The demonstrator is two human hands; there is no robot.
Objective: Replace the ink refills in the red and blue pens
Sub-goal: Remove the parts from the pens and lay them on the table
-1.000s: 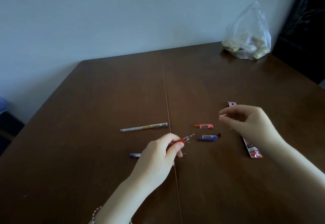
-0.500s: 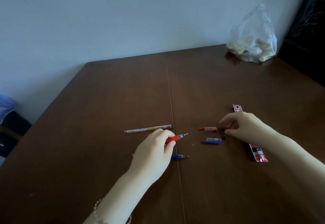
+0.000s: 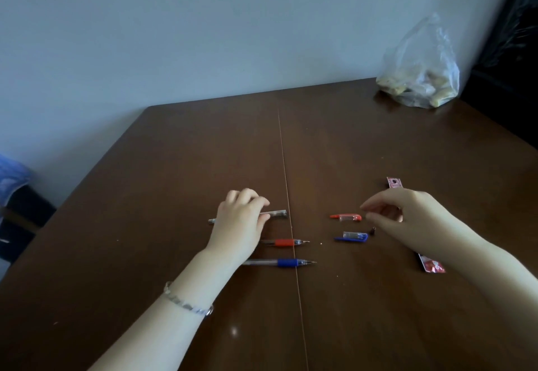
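Brown wood fills the lower frame, a table with a seam down its middle, and the task's things lie around that seam at centre. The red pen and the blue pen lie parallel and uncapped, tips pointing right, the blue one lower in the frame; both are free of any hand. Right of them lie the red cap and, just below it, the blue cap, with a tiny dark piece just beside the blue cap. The left hand rests over a slim pale pen-like tube above the red pen, fingers curled onto it; whether it is truly pinched or only touched I cannot tell. The right hand hovers just right of the red cap, thumb and forefinger drawn near each other but holding nothing visible. A red packet shows from under that arm, and a plastic bag sits at upper right. These pens look light and stiff, their smooth clear barrels likely to roll or slip; the rubbery coloured grip sleeve is probably the surest place to hold while the tip end is unscrewed. The thin refill inside would likely bend if pulled sideways.
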